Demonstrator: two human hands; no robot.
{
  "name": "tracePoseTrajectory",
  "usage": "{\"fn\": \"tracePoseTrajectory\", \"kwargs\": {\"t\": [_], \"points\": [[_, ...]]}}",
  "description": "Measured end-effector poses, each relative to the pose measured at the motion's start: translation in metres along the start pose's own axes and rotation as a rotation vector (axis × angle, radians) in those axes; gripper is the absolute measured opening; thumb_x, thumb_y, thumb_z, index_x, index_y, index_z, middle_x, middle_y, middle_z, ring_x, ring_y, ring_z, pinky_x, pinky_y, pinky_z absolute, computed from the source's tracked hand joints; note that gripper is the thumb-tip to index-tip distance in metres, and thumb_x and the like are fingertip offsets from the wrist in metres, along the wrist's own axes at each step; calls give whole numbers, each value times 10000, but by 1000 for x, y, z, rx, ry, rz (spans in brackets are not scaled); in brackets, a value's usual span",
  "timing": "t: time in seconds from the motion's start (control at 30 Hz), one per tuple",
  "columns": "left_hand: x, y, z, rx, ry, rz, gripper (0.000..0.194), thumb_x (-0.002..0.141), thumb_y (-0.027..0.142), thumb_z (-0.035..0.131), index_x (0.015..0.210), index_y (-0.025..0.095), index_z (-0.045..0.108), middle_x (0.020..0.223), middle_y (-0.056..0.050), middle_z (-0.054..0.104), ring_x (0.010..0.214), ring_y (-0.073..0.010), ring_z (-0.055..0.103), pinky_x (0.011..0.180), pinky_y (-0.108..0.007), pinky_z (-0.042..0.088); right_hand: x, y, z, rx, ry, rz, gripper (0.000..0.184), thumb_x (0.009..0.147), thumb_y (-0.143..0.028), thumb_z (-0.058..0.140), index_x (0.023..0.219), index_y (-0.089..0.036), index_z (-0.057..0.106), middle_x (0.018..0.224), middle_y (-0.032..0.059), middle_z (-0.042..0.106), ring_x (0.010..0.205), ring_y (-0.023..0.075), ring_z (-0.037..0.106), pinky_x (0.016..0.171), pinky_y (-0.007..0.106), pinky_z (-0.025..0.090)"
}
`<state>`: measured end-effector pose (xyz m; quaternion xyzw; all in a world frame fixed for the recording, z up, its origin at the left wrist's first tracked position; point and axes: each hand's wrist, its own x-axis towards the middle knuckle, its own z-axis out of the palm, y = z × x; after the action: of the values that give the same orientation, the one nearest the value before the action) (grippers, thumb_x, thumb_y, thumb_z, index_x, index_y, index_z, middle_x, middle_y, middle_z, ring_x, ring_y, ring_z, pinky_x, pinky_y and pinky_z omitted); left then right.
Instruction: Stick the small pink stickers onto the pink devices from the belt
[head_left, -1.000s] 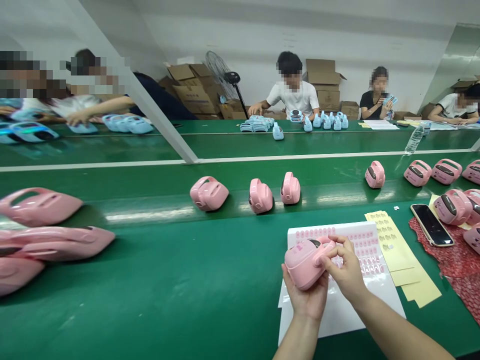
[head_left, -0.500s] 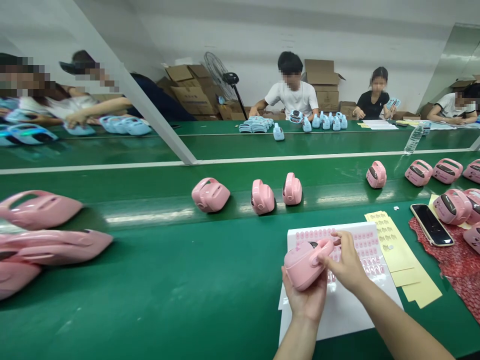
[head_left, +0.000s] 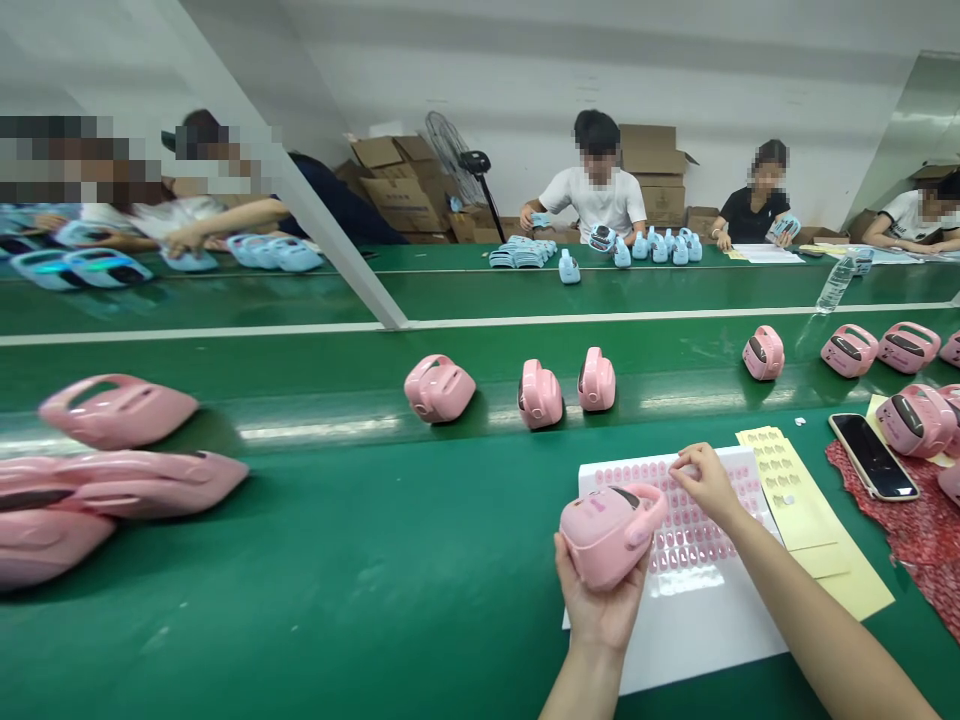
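Observation:
A small pink portable speaker point(head_left: 600, 535) with a loop handle and a dark panel on top rests in my left hand point(head_left: 600, 605), whose fingers wrap it from below. Under and behind it lies a white sheet point(head_left: 697, 630) carrying rows of small pink oval stickers point(head_left: 686, 540). My right hand point(head_left: 709, 485) is over the sheet's upper part, thumb and index finger pinched together at the sticker rows. Whatever sits between those fingertips is too small to make out. The right hand is apart from the speaker.
More pink speakers point(head_left: 440, 388) stand along the belt, with several at far left and right. Yellow sticker sheets point(head_left: 810, 510), a phone point(head_left: 874, 457) and red bubble wrap point(head_left: 900, 530) lie at right. A bottle point(head_left: 836, 283) stands beyond. Co-workers across handle blue units point(head_left: 570, 267).
My right hand has left the speaker's handle and moved up to the sticker sheet. The speaker has turned slightly in my left hand, and the camera view has swung a little left.

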<state>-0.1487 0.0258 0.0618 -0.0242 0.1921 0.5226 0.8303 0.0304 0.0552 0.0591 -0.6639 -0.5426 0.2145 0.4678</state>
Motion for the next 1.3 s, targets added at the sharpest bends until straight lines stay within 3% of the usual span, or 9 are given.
{"fn": "tracePoseTrajectory", "kwargs": {"t": [0.1, 0.2, 0.3, 0.4, 0.6, 0.73, 0.93, 1.07, 1.3], "points": [[-1, 3, 2, 328, -26, 173, 568, 586, 369, 751, 1108, 247, 563, 1033, -67, 658, 975, -292, 603, 782, -387, 507, -1, -27, -18, 251, -55, 101, 119, 719, -311, 576, 667, -204, 587, 826, 37, 561, 865, 205, 557, 707, 339, 459], [-7, 1, 7, 716, -92, 419, 847, 339, 149, 850, 1128, 256, 563, 1157, -64, 590, 1170, -335, 457, 922, -369, 417, -9, -58, -32, 353, -191, 64, 178, 719, -367, 594, 655, -201, 583, 850, 36, 562, 902, 196, 552, 720, 318, 459], [-15, -3, 13, 961, -161, 514, 848, 268, 43, 828, 1066, 236, 617, 1187, -82, 561, 1253, -359, 342, 1027, -422, 277, -20, -80, -40, 315, -318, -13, 147, 701, -341, 634, 668, -202, 600, 899, 36, 548, 919, 187, 547, 760, 322, 452], [-18, 0, 18, 952, -222, 495, 812, 269, 3, 811, 1044, 176, 642, 1182, -155, 554, 1252, -402, 324, 1041, -488, 208, -28, -88, -42, 247, -365, -60, 119, 707, -311, 639, 656, -207, 613, 905, 35, 532, 943, 192, 541, 789, 334, 453], [-14, 20, 27, 895, -273, 276, 733, 227, -78, 784, 929, 105, 679, 1142, -230, 569, 1254, -436, 301, 1037, -490, 224, -34, -85, -41, 245, -322, -99, 111, 718, -299, 632, 649, -213, 617, 881, 25, 509, 921, 184, 545, 815, 339, 462], [-14, 21, 26, 978, -312, 354, 737, 250, -56, 795, 949, 148, 681, 1138, -182, 582, 1231, -406, 363, 1036, -482, 239, -40, -84, -37, 249, -282, -74, 137, 735, -315, 619, 645, -212, 606, 885, 30, 499, 931, 188, 535, 833, 349, 449], [-13, 20, 23, 1266, -487, 537, 832, 320, 11, 809, 1087, 274, 618, 1170, -102, 580, 1161, -364, 461, 981, -501, 316, -47, -84, -32, 263, -200, -98, 144, 752, -303, 593, 643, -208, 586, 867, 34, 508, 905, 188, 536, 830, 354, 444], [-14, 19, 24, 1226, -445, 536, 770, 317, 61, 823, 1040, 255, 642, 1143, -113, 592, 1140, -374, 473, 979, -514, 308, -51, -81, -30, 157, -135, -226, 124, 779, -285, 555, 679, -219, 590, 875, 44, 509, 893, 191, 536, 803, 358, 458], [-15, 16, 20, 1207, -465, 585, 812, 294, 16, 814, 1051, 248, 635, 1117, -112, 597, 1105, -374, 495, 958, -506, 345, -59, -76, -36, -297, 38, -668, 152, 800, -242, 530, 916, -252, 628, 980, 81, 533, 873, 212, 509, 743, 361, 450]]}}
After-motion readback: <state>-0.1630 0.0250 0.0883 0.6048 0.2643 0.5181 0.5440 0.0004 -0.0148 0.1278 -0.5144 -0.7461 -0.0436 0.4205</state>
